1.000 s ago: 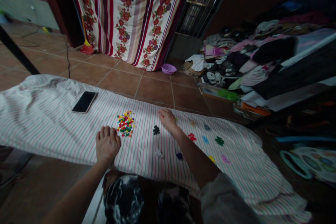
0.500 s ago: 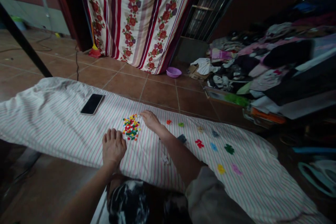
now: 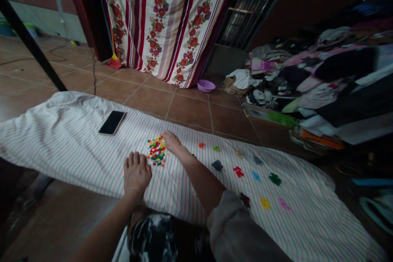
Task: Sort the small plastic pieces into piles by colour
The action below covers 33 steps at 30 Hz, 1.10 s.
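A mixed pile of small coloured pieces (image 3: 157, 152), red, yellow, green, white and orange, lies on the striped cloth (image 3: 76, 131). My left hand (image 3: 137, 174) rests flat on the cloth at the pile's near left side, palm down. At the pile's far right edge, my right hand (image 3: 172, 141) reaches in with its fingers bent together; anything between the fingertips is hidden. Sorted by colour to the right are small heaps, among them a red heap (image 3: 238, 171), a dark green heap (image 3: 275, 179), a yellow heap (image 3: 265, 203) and a dark grey heap (image 3: 217, 165).
A phone (image 3: 112, 123) lies on the cloth left of the pile. Beyond the cloth are the tiled floor (image 3: 190, 108), a purple basin (image 3: 206, 86) and a hanging floral curtain (image 3: 172, 24). Clothes (image 3: 307, 69) are heaped at the right. A dark pole (image 3: 33, 41) slants at the left.
My right hand has moved closer in over the pile's far right edge. The right forearm now covers the white pieces, and a dark brown heap shows beside the sleeve. The view has shifted slightly.
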Motion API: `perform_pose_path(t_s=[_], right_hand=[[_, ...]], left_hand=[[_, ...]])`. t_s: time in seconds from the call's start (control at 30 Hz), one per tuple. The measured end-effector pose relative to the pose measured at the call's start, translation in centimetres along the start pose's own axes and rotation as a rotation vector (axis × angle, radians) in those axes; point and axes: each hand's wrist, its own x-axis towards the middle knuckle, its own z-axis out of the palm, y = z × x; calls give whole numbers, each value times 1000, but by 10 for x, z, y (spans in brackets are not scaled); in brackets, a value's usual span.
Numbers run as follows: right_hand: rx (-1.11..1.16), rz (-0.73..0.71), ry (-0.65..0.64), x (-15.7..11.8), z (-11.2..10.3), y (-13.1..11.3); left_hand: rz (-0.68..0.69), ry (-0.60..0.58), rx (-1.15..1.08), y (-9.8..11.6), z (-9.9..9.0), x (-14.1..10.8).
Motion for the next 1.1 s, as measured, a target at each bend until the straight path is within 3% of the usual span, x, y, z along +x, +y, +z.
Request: perform_pose_path(t_s=[0.27, 0.5, 0.67, 0.87, 1.1], right_hand=[[57, 149, 52, -6, 7, -5], [362, 269, 255, -12, 20, 7], [490, 290, 290, -19, 23, 22], [411, 288, 324, -37, 9, 48], [309, 451, 445, -66, -22, 95]], left_hand=[[-5, 2, 7, 0, 0, 0], [4, 9, 5, 0, -2, 1], [7, 14, -7, 0, -4, 0], [-2, 2, -51, 0, -6, -1], [3, 1, 0, -1, -4, -1]])
